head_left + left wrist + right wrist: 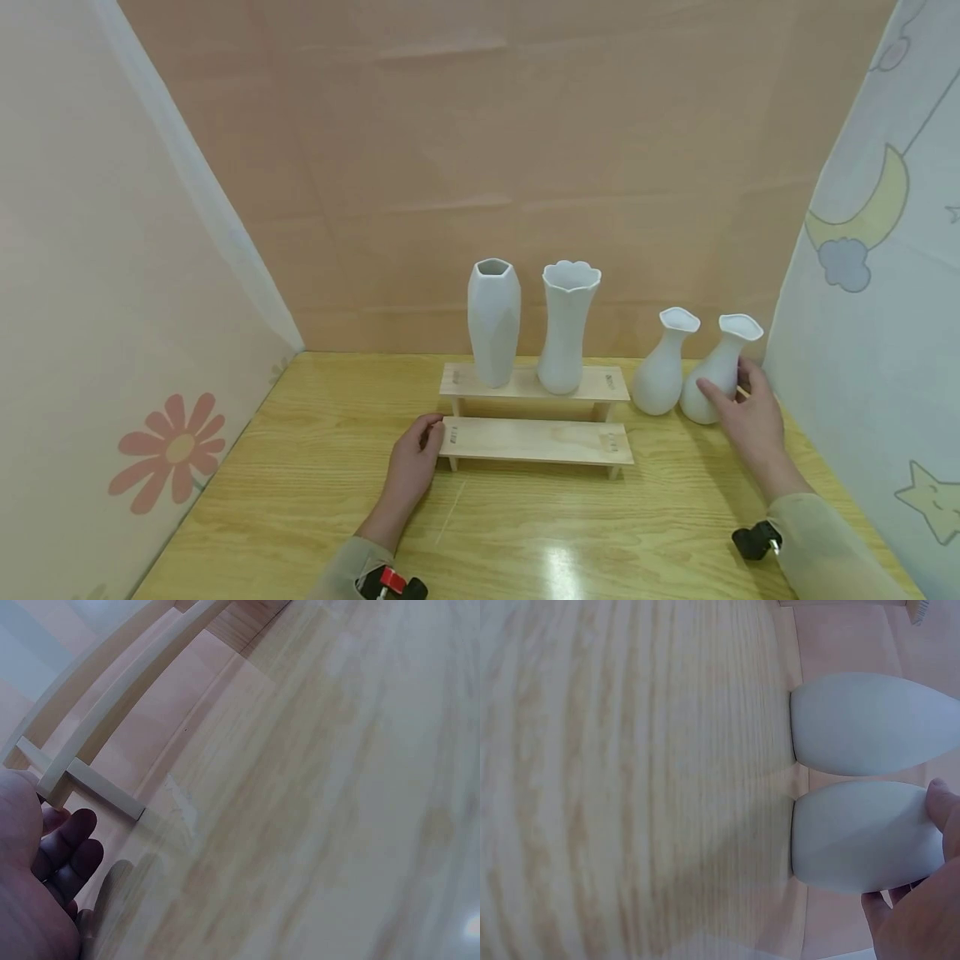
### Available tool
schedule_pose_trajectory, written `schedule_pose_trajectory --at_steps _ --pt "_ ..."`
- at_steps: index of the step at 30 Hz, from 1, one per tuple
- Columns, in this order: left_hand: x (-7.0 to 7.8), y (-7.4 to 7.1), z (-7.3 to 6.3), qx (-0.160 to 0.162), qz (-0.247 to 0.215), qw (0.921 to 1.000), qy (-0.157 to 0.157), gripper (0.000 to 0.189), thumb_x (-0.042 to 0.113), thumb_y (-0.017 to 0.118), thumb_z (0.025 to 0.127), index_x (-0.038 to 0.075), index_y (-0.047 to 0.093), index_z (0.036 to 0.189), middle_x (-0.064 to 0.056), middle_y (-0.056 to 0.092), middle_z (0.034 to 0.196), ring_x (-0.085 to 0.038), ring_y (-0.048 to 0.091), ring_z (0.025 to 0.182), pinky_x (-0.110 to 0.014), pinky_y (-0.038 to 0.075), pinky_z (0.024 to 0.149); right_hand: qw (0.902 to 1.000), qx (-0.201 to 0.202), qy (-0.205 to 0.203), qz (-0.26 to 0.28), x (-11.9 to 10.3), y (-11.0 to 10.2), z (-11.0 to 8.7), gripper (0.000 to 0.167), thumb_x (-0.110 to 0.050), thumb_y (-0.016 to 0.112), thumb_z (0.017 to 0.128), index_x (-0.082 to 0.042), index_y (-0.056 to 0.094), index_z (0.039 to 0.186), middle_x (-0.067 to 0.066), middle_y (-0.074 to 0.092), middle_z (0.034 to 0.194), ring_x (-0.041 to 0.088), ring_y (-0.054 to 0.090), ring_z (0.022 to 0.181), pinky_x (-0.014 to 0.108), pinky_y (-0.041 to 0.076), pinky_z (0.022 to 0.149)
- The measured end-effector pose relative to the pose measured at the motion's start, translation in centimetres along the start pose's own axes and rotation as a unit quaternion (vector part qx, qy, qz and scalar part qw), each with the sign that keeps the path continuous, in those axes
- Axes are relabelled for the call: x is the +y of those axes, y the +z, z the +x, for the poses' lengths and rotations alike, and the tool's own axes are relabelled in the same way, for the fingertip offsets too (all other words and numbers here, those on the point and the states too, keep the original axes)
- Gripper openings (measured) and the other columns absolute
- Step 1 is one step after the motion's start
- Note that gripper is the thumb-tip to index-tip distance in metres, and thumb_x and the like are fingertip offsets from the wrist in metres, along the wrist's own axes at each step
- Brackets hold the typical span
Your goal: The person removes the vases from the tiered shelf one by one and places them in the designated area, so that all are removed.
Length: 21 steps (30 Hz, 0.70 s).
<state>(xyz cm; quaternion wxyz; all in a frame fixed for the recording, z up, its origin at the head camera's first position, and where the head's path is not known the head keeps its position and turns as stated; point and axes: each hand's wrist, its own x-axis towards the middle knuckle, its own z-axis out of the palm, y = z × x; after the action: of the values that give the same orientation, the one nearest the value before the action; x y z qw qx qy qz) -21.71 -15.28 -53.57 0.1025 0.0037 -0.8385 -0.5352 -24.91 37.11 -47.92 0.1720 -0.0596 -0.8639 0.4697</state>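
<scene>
My right hand [752,419] grips the rightmost white vase [717,371], a round-bellied one with a narrow neck and flared rim. The thumb lies on its near side and the fingers go around its right. In the right wrist view its base sits at the table surface. A matching vase [870,724] stands just left of it. At the left end of the low wooden shelf [536,439] is my left hand [412,462], touching that end with loosely bent fingers [75,832] beside its edge.
A taller wooden shelf [525,383] behind the low one bears a faceted white vase [494,325] and a scalloped-rim white vase [567,329]. The wooden table [300,475] meets a tan backdrop [525,150], with printed cloth walls [847,375] at both sides.
</scene>
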Motion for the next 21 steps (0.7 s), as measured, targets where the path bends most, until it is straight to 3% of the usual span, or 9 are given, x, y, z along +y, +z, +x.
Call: schedule_pose_trajectory --at_steps 6,15,21 --pt "0.0 0.1 0.0 0.001 -0.004 1.0000 0.003 0.028 0.027 0.061 0.116 0.012 0.076 0.135 -0.003 0.074 0.115 -0.019 0.065 0.102 -0.043 0.056 0.092 0.9999 0.012 0.006 0.006 -0.6 -0.4 -0.3 0.089 -0.039 0.068 0.111 0.002 0.018 0.173 0.037 0.030 0.170 0.058 0.031 0.155 0.069 0.026 0.124" --pt "0.1 0.1 0.1 0.000 -0.004 1.0000 0.003 0.028 0.027 0.061 0.116 0.012 0.076 0.135 -0.004 0.075 0.118 -0.020 0.066 0.105 -0.045 0.056 0.093 0.9950 0.090 0.030 0.030 -4.8 -1.8 -1.8 0.086 -0.035 0.071 0.110 -0.008 0.022 0.175 0.023 0.033 0.174 0.042 0.031 0.161 0.042 0.025 0.131" --pt "0.3 -0.1 -0.1 0.002 -0.003 1.0000 -0.003 0.028 0.027 0.061 0.116 0.012 0.076 0.135 -0.004 0.075 0.116 -0.020 0.065 0.103 -0.043 0.055 0.092 0.9919 0.113 0.037 0.046 -7.5 -2.9 -3.0 0.088 -0.036 0.073 0.108 -0.018 0.022 0.177 0.012 0.028 0.178 0.026 0.026 0.165 0.022 0.021 0.128"
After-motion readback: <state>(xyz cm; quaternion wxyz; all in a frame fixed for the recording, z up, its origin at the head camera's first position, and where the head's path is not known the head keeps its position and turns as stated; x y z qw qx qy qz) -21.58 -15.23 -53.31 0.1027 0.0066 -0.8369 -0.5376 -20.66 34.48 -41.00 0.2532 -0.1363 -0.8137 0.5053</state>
